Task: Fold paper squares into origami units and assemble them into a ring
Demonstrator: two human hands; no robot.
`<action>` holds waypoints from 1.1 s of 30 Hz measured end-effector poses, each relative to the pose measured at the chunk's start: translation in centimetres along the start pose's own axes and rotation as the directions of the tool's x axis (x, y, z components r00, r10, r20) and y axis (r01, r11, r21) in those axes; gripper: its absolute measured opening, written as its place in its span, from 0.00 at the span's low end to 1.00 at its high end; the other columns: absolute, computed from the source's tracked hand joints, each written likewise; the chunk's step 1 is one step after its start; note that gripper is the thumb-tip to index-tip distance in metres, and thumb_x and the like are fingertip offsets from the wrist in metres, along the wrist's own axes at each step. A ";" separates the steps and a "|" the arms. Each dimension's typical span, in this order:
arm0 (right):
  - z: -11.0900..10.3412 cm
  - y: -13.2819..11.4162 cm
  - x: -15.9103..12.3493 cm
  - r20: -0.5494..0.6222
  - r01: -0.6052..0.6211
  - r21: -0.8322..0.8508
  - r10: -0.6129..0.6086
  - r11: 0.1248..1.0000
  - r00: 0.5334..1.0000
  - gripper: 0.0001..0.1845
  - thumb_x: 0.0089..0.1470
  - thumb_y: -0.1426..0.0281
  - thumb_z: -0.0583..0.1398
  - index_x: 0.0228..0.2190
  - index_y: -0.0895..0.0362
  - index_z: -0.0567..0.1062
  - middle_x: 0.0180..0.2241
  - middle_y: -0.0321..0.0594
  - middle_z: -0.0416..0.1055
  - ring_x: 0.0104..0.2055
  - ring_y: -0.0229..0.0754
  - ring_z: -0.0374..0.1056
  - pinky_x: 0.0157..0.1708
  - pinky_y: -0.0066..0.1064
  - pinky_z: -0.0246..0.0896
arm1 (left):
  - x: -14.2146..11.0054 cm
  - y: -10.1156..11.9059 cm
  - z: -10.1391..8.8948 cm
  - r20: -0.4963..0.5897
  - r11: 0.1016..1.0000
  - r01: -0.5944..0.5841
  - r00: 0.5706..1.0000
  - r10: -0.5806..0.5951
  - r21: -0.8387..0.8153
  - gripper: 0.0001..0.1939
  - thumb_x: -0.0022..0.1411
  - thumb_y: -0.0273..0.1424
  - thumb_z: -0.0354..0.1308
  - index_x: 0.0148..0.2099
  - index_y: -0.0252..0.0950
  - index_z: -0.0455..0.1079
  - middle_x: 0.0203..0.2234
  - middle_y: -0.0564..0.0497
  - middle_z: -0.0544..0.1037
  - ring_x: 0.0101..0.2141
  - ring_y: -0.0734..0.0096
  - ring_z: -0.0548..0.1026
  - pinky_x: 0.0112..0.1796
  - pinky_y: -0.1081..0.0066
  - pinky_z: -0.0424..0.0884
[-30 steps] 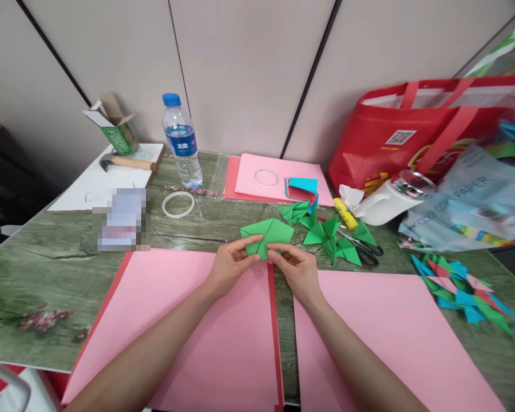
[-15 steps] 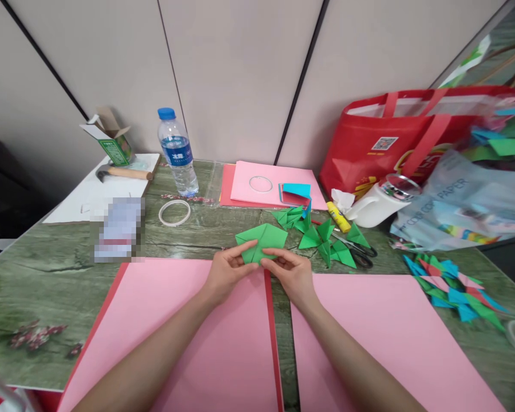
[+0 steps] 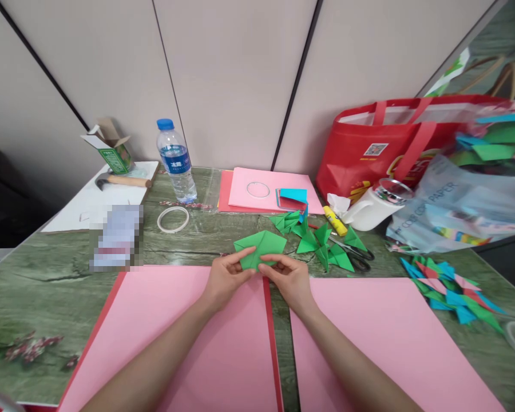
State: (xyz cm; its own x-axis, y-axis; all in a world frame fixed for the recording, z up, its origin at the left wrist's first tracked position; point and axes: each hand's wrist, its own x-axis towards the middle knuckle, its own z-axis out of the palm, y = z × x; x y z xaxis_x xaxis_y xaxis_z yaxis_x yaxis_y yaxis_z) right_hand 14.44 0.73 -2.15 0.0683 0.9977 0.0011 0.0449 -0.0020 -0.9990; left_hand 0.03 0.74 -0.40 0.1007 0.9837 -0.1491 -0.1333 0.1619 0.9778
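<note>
A green folded paper (image 3: 261, 245) with crease lines is held up between my two hands, above the gap between two pink sheets. My left hand (image 3: 226, 279) pinches its lower left side between thumb and fingers. On the lower right, my right hand (image 3: 289, 277) grips it the same way, the fingertips of both hands close together. Just right of it lie several green folded paper pieces (image 3: 321, 243), with black-handled scissors (image 3: 358, 258) partly beneath them. The left pink sheet (image 3: 175, 337) lies over red paper; the right pink sheet (image 3: 377, 332) lies under my right forearm.
Behind stand a water bottle (image 3: 175, 166), a white ring (image 3: 173, 220) and stacked paper (image 3: 236, 194). A hammer (image 3: 124, 180) lies on a white board at left. Rightward are a glue stick (image 3: 335, 221), white mug (image 3: 373, 207), red bag (image 3: 347, 154) and colourful folded pieces (image 3: 452, 289).
The view has tilted and turned slightly, so the table's things sit lower and mostly further left in the picture. Both hands keep hold of the green paper, with only slight finger shifts.
</note>
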 end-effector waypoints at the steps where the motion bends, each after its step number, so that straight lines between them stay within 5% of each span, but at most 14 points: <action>1: 0.0 0.0 0.0 0.001 -0.006 -0.003 0.006 1.000 1.000 0.11 0.36 0.66 0.64 0.26 0.57 0.77 0.19 0.35 0.71 0.20 0.35 0.63 0.19 0.26 0.57 | 0.0 0.1 0.0 -0.003 1.000 -0.004 1.000 0.004 0.000 0.25 0.40 0.28 0.65 0.45 0.32 0.72 0.13 0.57 0.68 0.17 0.79 0.62 0.19 0.78 0.57; 9: 0.0 0.4 0.2 0.074 -0.121 0.157 0.111 0.980 0.991 0.11 0.37 0.66 0.65 0.27 0.57 0.76 0.19 0.34 0.71 0.22 0.36 0.66 0.24 0.27 0.60 | 0.1 -0.1 -0.1 -0.005 0.999 -0.003 1.000 0.003 -0.039 0.27 0.39 0.26 0.65 0.46 0.32 0.70 0.22 0.53 0.76 0.24 0.73 0.70 0.26 0.75 0.65; 25: -0.2 0.2 0.3 0.089 -0.018 0.031 0.015 0.999 0.996 0.13 0.35 0.68 0.64 0.28 0.58 0.70 0.22 0.35 0.69 0.20 0.35 0.65 0.20 0.25 0.61 | -0.3 0.4 0.0 0.011 0.991 -0.065 0.998 0.064 0.113 0.24 0.43 0.25 0.62 0.47 0.32 0.70 0.24 0.51 0.76 0.24 0.72 0.71 0.24 0.76 0.66; 33: -0.5 -0.3 0.9 0.085 -0.123 0.259 0.104 0.958 0.991 0.14 0.33 0.69 0.64 0.27 0.57 0.70 0.19 0.31 0.68 0.22 0.37 0.69 0.28 0.32 0.69 | 0.1 0.4 -0.4 0.034 0.997 -0.026 0.999 0.023 0.077 0.27 0.42 0.27 0.63 0.49 0.32 0.68 0.30 0.48 0.78 0.30 0.67 0.74 0.29 0.73 0.68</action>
State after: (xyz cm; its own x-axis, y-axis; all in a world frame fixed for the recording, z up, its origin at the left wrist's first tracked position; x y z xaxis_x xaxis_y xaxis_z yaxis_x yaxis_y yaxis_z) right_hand 14.94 1.59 -1.87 -0.0122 0.9942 -0.1068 -0.2232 -0.1068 -0.9689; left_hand -0.43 0.89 -0.11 0.1312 0.9839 -0.1215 -0.0599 0.1302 0.9897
